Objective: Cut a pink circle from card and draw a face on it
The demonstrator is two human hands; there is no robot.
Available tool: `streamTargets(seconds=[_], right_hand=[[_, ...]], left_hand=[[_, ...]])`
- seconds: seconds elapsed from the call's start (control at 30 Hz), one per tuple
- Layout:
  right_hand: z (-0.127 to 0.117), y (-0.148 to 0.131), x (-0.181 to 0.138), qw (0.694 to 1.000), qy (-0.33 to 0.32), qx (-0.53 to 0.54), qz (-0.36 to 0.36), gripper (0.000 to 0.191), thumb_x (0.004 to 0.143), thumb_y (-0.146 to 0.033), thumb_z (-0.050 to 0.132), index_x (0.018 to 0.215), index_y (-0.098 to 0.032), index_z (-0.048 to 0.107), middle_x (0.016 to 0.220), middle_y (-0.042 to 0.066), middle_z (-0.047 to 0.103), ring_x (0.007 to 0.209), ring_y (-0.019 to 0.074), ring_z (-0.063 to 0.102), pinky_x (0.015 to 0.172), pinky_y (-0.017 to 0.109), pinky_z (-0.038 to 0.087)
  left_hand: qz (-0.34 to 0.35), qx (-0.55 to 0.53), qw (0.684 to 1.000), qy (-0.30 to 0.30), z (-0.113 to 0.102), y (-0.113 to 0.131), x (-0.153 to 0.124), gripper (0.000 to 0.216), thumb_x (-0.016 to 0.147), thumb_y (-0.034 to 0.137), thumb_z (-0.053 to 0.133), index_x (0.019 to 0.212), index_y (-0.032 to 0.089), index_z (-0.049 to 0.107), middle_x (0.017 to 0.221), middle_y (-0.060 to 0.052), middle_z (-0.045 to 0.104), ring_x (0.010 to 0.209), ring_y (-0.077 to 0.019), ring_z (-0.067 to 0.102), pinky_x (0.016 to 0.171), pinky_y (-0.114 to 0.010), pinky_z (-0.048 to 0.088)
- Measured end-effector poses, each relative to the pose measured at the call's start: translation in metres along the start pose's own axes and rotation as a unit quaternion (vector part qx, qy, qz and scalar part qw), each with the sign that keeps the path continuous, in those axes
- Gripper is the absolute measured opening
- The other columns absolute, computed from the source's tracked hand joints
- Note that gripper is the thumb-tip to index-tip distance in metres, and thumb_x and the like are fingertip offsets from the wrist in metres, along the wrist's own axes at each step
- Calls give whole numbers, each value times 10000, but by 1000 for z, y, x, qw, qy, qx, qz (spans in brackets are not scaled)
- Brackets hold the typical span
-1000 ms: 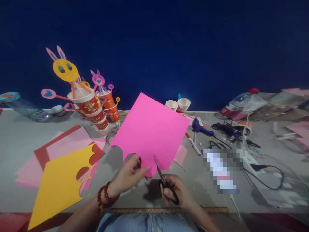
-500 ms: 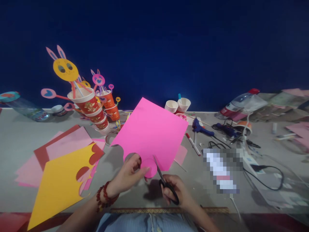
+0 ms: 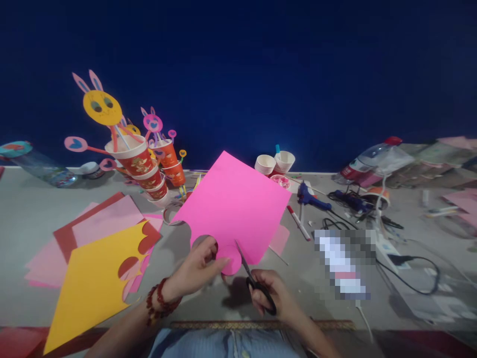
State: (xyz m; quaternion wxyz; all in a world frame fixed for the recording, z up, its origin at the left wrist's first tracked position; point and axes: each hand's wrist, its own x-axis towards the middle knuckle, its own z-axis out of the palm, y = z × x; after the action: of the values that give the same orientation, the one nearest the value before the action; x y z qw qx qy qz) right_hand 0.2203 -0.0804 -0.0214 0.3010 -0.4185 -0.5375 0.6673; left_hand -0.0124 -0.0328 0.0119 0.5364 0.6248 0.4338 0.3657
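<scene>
Gripping scissors [image 3: 249, 271] in right hand [image 3: 273, 293], pinching pink paper [image 3: 233, 209] in left hand [image 3: 196, 267]; prob light, kinda bendy, grab the edge.

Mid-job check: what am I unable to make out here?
All in the head view:
What lies under the pink sheet: covered by it.
Part of the scissors: behind the right hand.
Pixelated object: masked by blocks.
Label text on the red-capped bottle: too blurred.
Papers at far right: cut by the edge.

Readable text: none
Red cup [image 3: 137, 163]: cartoon print, any wording too small to tell
Red-capped bottle [image 3: 363, 163]: red label, lettering illegible
Blue-capped bottle [image 3: 40, 166]: print near its base, blurred
Pixelated patch [image 3: 343, 266]: blocked out, nothing legible
</scene>
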Motion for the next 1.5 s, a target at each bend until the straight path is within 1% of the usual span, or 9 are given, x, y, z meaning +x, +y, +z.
streamTargets(seconds=[0.23, 0.43, 0.6, 0.73, 0.9, 1.03, 1.17, 1.37, 1.5], right_hand=[[1, -1, 0, 1000, 5, -7, -4, 676, 711, -874, 591, 633, -219, 442, 466, -68, 425, 408, 86, 395, 428, 221, 264], [0, 0, -1, 1000, 8, -8, 1, 681, 702, -876, 599, 635, -223, 416, 490, -76, 398, 405, 78, 384, 418, 217, 260], [-2, 3, 0, 1000, 2, -15, -9, 677, 710, -866, 605, 637, -231, 384, 488, -87, 352, 398, 74, 372, 409, 211, 248], [-3, 4, -1, 1000, -2, -9, 1, 676, 702, -862, 618, 657, -235, 367, 534, -90, 339, 409, 65, 349, 391, 202, 263], [-4, 2, -1, 999, 3, -31, -14, 675, 722, -858, 600, 644, -232, 363, 533, -87, 323, 423, 62, 325, 397, 203, 265], [-3, 0, -2, 1000, -3, -19, -8, 670, 720, -855, 608, 656, -230, 375, 520, -89, 343, 414, 62, 343, 400, 201, 255], [-2, -1, -3, 999, -17, 14, 22, 680, 684, -861, 637, 683, -227, 392, 535, -89, 376, 408, 64, 389, 405, 198, 277], [-1, 2, -3, 999, -22, 35, 33, 673, 661, -841, 677, 698, -219, 422, 548, -88, 394, 423, 71, 414, 419, 198, 309], [-2, 5, -2, 999, -20, 33, 32, 661, 672, -826, 683, 702, -220, 422, 549, -88, 400, 416, 71, 419, 411, 197, 318]], left_hand=[[11, 25, 1000, -7, -2, -2, 1, 295, 896, 381, 641, 755, 214, 442, 724, 55, 411, 615, -103, 398, 578, -229, 407], [7, 57, 998, -17, -5, -1, 1, 327, 898, 415, 630, 739, 213, 427, 724, 50, 396, 642, -111, 386, 574, -216, 407], [-14, 32, 999, -39, -7, 4, 3, 356, 897, 446, 624, 734, 222, 401, 733, 55, 366, 625, -108, 399, 548, -213, 441], [-3, 24, 998, -50, -8, 11, 5, 366, 891, 420, 634, 714, 221, 382, 705, 67, 342, 577, -92, 340, 509, -200, 381], [7, 46, 997, -63, -10, 13, 7, 364, 894, 406, 617, 708, 223, 363, 690, 70, 333, 572, -93, 300, 519, -217, 297], [11, 54, 997, -57, -11, 9, 7, 355, 902, 398, 593, 716, 229, 342, 676, 73, 318, 592, -104, 303, 546, -233, 277], [6, 45, 997, -65, -11, 8, 6, 340, 910, 388, 580, 733, 233, 334, 671, 80, 296, 579, -102, 283, 532, -233, 253], [-8, 30, 995, -99, -10, 8, 5, 309, 922, 403, 570, 772, 238, 355, 688, 74, 339, 579, -101, 351, 511, -218, 304], [-11, 16, 994, -107, -10, 8, 5, 302, 931, 413, 563, 781, 238, 368, 689, 68, 374, 571, -102, 405, 513, -223, 329]])
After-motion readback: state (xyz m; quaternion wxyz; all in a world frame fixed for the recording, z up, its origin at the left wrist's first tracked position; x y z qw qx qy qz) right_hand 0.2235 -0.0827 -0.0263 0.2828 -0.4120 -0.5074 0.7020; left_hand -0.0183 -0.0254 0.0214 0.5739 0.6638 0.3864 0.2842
